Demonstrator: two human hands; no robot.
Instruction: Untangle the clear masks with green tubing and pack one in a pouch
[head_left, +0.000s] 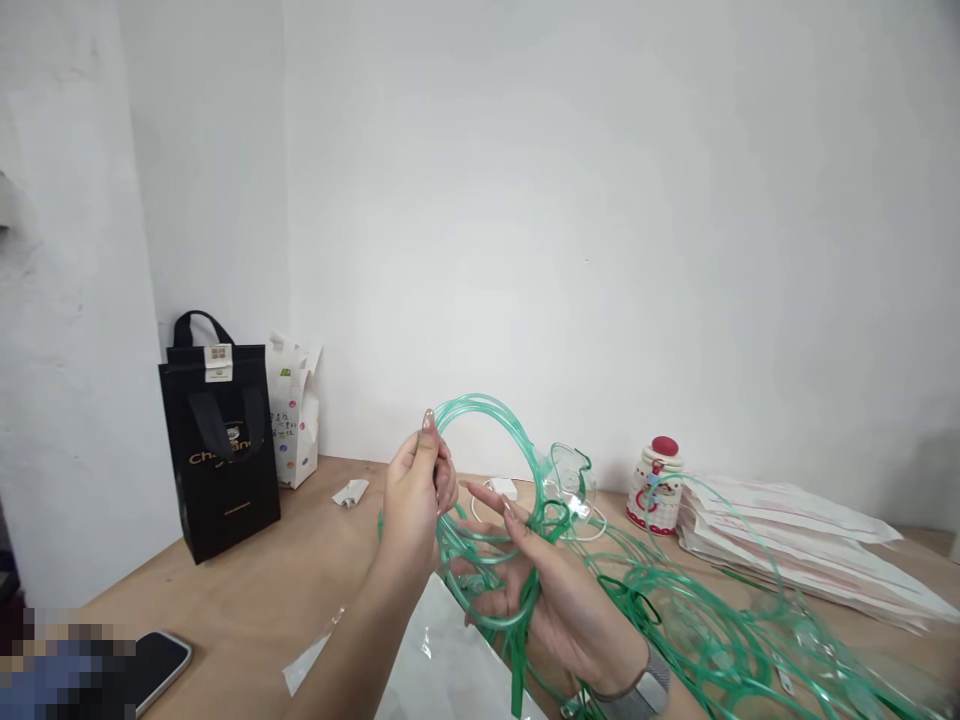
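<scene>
A coil of translucent green plastic tubing is held up in front of the person, above the brown table; the clock directions here are read from this coil. The left hand, at nine o'clock on it, has its fingers closed in a pinch on the loops, thumb upward. The right hand, at five o'clock, has its fingers spread and loosely bent, the lower loops lying between them and the thumb; how firmly they press cannot be told. A flat dark-green strap hangs from the coil at six o'clock, over a white sheet-like wrapper. A watch with a grey band sits on the right wrist. At four o'clock a tangled heap of green tubing and clear plastic parts spreads over the table. A clear moulded plastic piece with a green edge shows at two o'clock, and at three stands a white canister with a red knob, just beside a stack of flat white packets. Between nine and ten, a black handled bag stands before a white patterned bag; at eight lies a dark phone, partly hidden.
</scene>
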